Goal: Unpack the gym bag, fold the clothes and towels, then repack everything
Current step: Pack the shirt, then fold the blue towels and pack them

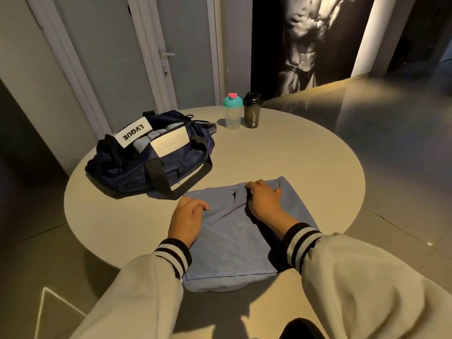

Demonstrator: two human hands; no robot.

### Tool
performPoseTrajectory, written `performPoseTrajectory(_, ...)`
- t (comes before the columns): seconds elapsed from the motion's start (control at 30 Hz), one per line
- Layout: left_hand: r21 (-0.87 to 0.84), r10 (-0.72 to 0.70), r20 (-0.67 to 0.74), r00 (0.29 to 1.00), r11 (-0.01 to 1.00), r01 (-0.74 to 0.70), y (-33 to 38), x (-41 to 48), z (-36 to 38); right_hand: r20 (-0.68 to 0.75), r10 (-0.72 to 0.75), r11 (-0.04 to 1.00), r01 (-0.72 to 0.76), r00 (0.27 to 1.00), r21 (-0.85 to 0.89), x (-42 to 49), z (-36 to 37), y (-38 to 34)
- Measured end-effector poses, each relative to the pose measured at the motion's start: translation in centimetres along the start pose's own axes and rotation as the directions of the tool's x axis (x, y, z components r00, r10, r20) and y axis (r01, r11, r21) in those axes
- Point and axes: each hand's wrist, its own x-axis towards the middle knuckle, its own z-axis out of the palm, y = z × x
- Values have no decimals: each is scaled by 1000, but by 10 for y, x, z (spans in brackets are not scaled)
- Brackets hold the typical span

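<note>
Sleeves in pale grey with black-striped cuffs reach in from the near side, over a blue towel [232, 241] that lies flat on the round worktop [293, 167], its stitched hem at the near rim. Left hand [188, 216] sits at the towel's far left corner, fingers curled and pinching the edge there. Right hand [264, 199] is a little further out, fingers bent over a bunched ridge of the cloth and gripping it. Beyond the towel to the left stands the navy gym bag [151, 165], one black strap just beside the towel's corner (touching or not, hard to say). Its top is open, and light blue cloth shows inside, beside a white label reading LVQUE. Farther back two shakers stand side by side: a see-through bottle [232, 116] with a teal lid, and a black bottle [252, 113] whose contents cannot be seen. Behind them is a grey door [186, 45]
</note>
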Motion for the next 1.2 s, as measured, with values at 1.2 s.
performPoseTrajectory(1.2,234,-64,41,997,971,52,-16,11,6,-60,-165,986,166,984,14,-34,38,-38)
